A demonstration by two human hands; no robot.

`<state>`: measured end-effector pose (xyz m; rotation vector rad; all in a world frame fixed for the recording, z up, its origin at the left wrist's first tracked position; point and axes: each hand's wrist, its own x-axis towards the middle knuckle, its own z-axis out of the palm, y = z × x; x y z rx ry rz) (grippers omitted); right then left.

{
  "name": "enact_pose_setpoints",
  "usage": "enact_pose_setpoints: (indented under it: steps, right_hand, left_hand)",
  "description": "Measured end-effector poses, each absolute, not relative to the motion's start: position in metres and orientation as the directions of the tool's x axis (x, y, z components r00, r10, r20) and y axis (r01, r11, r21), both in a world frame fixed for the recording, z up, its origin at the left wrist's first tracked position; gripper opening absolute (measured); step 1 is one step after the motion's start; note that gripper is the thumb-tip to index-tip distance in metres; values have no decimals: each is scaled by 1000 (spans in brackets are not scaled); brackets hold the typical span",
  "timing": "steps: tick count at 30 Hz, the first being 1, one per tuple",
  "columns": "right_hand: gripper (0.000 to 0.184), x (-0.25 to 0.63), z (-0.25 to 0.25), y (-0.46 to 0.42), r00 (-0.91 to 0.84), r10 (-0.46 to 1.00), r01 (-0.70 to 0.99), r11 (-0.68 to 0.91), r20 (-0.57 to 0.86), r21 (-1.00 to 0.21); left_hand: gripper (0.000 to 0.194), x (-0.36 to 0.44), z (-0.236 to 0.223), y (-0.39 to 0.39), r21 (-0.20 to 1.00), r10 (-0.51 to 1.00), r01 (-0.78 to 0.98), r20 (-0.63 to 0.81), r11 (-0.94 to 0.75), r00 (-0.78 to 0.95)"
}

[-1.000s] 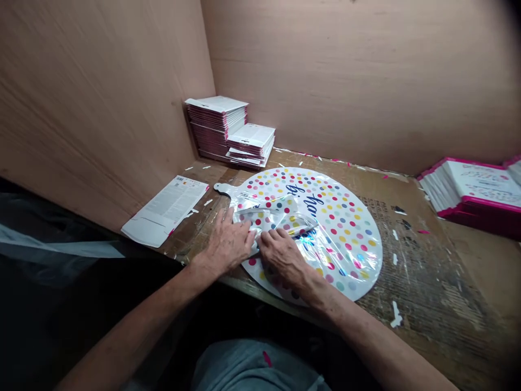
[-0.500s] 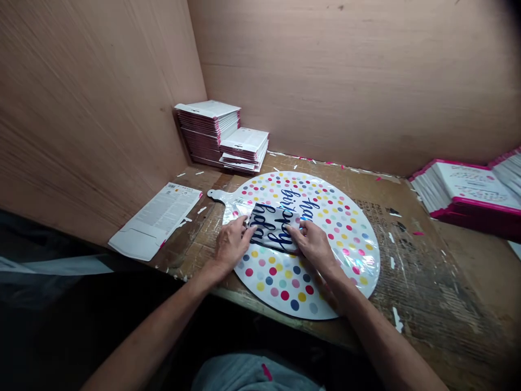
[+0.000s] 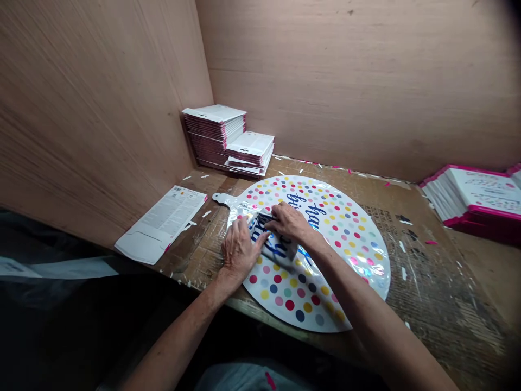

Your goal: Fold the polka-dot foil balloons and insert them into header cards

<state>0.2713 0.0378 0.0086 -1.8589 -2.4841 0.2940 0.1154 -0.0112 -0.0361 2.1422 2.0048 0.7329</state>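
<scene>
A flat, round foil balloon (image 3: 356, 220), white with coloured dots and blue "happy birthday" lettering, lies on the cardboard-covered bench. Its narrow neck points left. On top of it is a folded foil balloon (image 3: 273, 248) with dark blue letters, bent up between my hands. My left hand (image 3: 239, 251) grips the left end of this folded piece, thumb on top. From the right, my right hand (image 3: 290, 221) pinches its upper part, fingers bent and close to my left thumb. The fingertips are partly hidden by the fold.
At the left lies a white printed envelope (image 3: 160, 225). Stacks of white and pink packets (image 3: 215, 136) stand in the back corner, and more pink-edged packets (image 3: 480, 195) lean at the right. Wooden panels (image 3: 325, 81) close the back and left. Paper scraps litter the bench.
My right hand has moved left toward my left hand, bringing the right end of the folded balloon over. The folded piece is now shorter and raised. The view has shifted slightly.
</scene>
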Motion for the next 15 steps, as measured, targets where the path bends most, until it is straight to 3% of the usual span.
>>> enact_pose_setpoints:
  steps: [2, 7, 12, 15]
  right_hand:
    - [15, 275, 5, 26, -336, 941, 918, 319, -33, -237]
    - [13, 277, -5, -4, -358, 934, 873, 339, 11, -352]
    - [26, 265, -2, -15, -366, 931, 756, 294, -5, -585]
    - [32, 269, -1, -26, -343, 939, 720, 256, -10, -645]
  left_hand:
    - [58, 109, -35, -8, 535, 962, 835, 273, -128, -28]
    - [37, 104, -29, 0, 858, 985, 485, 128, -168, 114]
    - [34, 103, -21, -15, 898, 981, 396, 182, -192, 62]
    - [36, 68, -18, -18, 810, 975, 561, 222, -169, -26]
